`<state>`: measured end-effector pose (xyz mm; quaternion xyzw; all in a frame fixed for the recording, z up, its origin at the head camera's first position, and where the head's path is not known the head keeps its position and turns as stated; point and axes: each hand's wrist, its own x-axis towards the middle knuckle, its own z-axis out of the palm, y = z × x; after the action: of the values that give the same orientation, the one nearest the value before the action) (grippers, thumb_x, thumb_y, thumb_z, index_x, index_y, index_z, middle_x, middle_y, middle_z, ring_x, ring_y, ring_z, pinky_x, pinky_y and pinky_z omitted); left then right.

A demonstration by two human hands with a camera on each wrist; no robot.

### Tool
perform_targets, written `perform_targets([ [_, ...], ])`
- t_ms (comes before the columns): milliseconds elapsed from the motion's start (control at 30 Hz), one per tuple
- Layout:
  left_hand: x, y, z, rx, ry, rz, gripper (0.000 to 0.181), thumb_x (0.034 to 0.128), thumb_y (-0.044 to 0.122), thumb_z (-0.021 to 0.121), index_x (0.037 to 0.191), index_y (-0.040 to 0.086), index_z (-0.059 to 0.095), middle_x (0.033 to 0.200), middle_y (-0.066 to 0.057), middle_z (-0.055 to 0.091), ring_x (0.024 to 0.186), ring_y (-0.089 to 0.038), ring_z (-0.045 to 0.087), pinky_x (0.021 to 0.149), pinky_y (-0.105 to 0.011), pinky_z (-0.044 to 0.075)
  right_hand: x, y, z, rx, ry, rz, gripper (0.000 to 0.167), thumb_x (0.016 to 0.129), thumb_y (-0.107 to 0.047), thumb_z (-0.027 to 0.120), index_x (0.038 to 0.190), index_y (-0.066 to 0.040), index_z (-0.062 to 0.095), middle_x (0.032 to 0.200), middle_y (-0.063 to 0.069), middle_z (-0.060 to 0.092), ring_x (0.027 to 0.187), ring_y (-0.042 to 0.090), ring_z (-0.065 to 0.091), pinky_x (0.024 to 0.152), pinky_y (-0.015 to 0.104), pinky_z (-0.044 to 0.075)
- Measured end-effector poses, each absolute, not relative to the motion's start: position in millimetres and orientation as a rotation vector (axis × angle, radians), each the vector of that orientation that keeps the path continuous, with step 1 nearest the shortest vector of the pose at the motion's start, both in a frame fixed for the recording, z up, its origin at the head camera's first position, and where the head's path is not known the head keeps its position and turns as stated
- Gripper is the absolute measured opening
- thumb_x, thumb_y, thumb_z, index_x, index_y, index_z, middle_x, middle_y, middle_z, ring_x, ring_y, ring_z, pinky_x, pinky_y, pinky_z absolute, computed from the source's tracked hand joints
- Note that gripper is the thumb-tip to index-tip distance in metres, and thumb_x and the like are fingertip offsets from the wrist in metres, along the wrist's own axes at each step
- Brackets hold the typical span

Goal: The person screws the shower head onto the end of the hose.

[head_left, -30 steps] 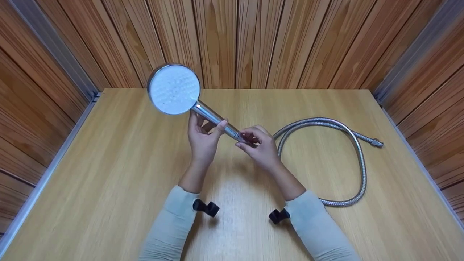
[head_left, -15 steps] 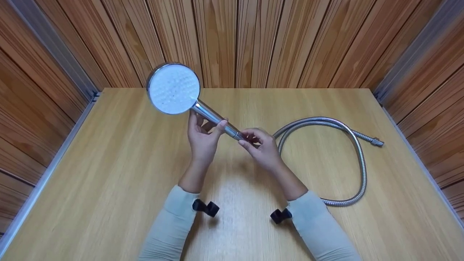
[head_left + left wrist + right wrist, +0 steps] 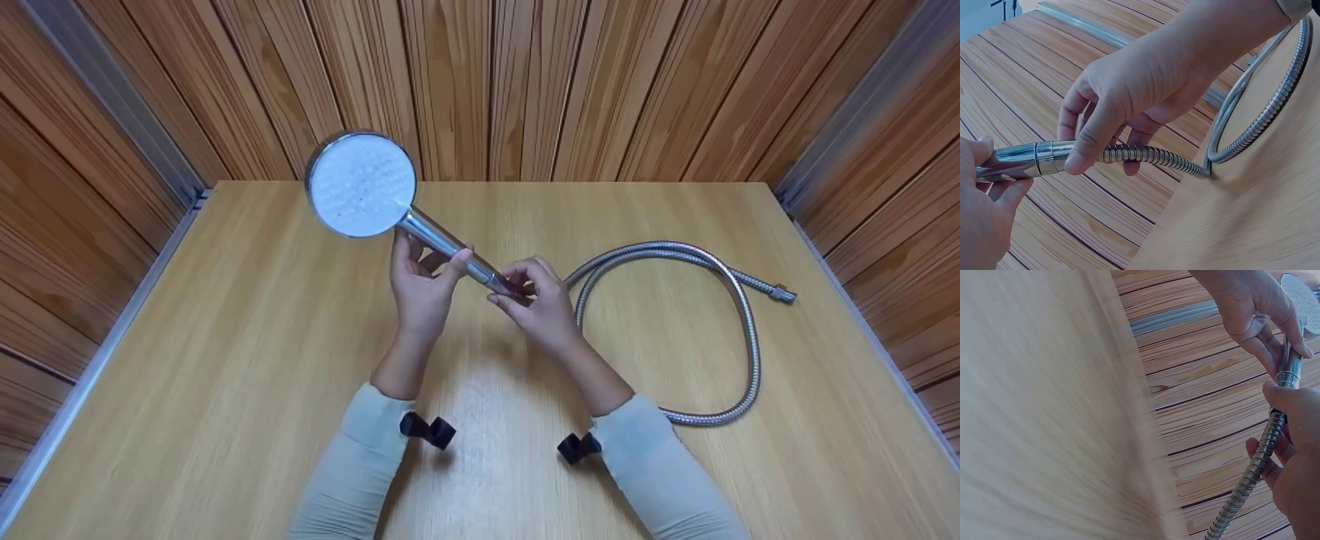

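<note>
My left hand [image 3: 422,296] grips the shower head [image 3: 362,184] by its handle [image 3: 442,238], thumb on the near side, the round white face up and to the left, above the fingers. My right hand [image 3: 546,307] pinches the metal hose [image 3: 752,352] at the handle's lower end, where the two meet. Past my fingers the hose drops to the counter [image 3: 262,337], looping there on my right.
</note>
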<state>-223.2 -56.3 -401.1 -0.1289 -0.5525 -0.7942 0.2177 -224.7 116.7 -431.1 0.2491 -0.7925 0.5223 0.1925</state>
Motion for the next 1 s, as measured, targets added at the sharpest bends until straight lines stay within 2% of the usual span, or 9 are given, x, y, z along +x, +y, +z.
perform_targets([
  [67, -223.3, -55.8, -400.4, -0.356, -1.524, -2.203, 0.076, 0.084, 0.001, 0.075, 0.147, 0.009, 0.034, 0.117, -0.016, 0.056, 0.097, -0.037, 0.065, 0.081, -0.046, 0.058, -224.0, 117.0, -430.8, 0.701, -2.23, 1.476, 0.027, 0.081, -0.008, 0.079, 0.103, -0.004, 0.063, 0.094, 0.003, 0.058, 0.084, 0.015, 0.059, 0.07, 0.029, 0.057],
  [267, -223.7, -56.6, -400.2, -0.365, -1.517, -2.196, 0.076, 0.0842, -0.001, 0.074, 0.147, 0.008, 0.033, 0.116, -0.017, 0.056, 0.097, -0.038, 0.065, 0.08, -0.047, 0.058, -224.8, 119.5, -431.8, 0.749, -2.234, 1.47, 0.022, 0.087, -0.01, 0.073, 0.107, -0.002, 0.069, 0.097, 0.005, 0.062, 0.084, 0.016, 0.06, 0.07, 0.028, 0.058],
  [433, -223.4, -57.3, -399.7, -0.355, -1.534, -2.196, 0.076, 0.0843, 0.0, 0.074, 0.148, 0.009, 0.033, 0.118, -0.016, 0.055, 0.098, -0.037, 0.065, 0.081, -0.046, 0.058, -225.0, 121.0, -432.3, 0.794, -2.241, 1.428, 0.024, 0.092, -0.01, 0.067, 0.112, 0.002, 0.068, 0.101, 0.01, 0.064, 0.087, 0.017, 0.062, 0.073, 0.029, 0.059],
  [600, -223.6, -57.8, -398.9, -0.353, -1.516, -2.207, 0.077, 0.0836, -0.001, 0.075, 0.147, 0.009, 0.033, 0.117, -0.017, 0.056, 0.098, -0.038, 0.065, 0.08, -0.047, 0.058, -223.6, 121.2, -430.8, 0.8, -2.255, 1.442, 0.026, 0.095, -0.011, 0.063, 0.119, -0.001, 0.066, 0.102, 0.01, 0.065, 0.09, 0.019, 0.061, 0.073, 0.033, 0.06],
  [733, -224.0, -57.8, -399.2, -0.357, -1.52, -2.197, 0.075, 0.0835, 0.0, 0.075, 0.146, 0.009, 0.034, 0.115, -0.017, 0.056, 0.097, -0.037, 0.065, 0.079, -0.047, 0.058, -222.7, 119.7, -430.1, 0.762, -2.251, 1.493, 0.034, 0.087, -0.015, 0.074, 0.119, -0.004, 0.066, 0.102, 0.008, 0.064, 0.087, 0.017, 0.06, 0.072, 0.033, 0.059],
  [833, -223.4, -57.4, -399.3, -0.355, -1.53, -2.195, 0.076, 0.0839, 0.0, 0.075, 0.147, 0.009, 0.033, 0.115, -0.016, 0.056, 0.098, -0.037, 0.065, 0.08, -0.047, 0.058, -223.0, 117.9, -429.9, 0.731, -2.229, 1.515, 0.039, 0.079, -0.017, 0.083, 0.113, -0.006, 0.067, 0.101, 0.005, 0.063, 0.084, 0.016, 0.06, 0.071, 0.032, 0.059],
  [1000, -221.9, -56.7, -399.1, -0.353, -1.53, -2.202, 0.077, 0.0839, -0.001, 0.074, 0.148, 0.009, 0.032, 0.117, -0.016, 0.056, 0.097, -0.037, 0.065, 0.08, -0.047, 0.058, -222.4, 116.6, -429.0, 0.691, -2.197, 1.501, 0.029, 0.078, -0.013, 0.083, 0.102, -0.005, 0.068, 0.095, 0.003, 0.062, 0.082, 0.016, 0.061, 0.068, 0.03, 0.057],
])
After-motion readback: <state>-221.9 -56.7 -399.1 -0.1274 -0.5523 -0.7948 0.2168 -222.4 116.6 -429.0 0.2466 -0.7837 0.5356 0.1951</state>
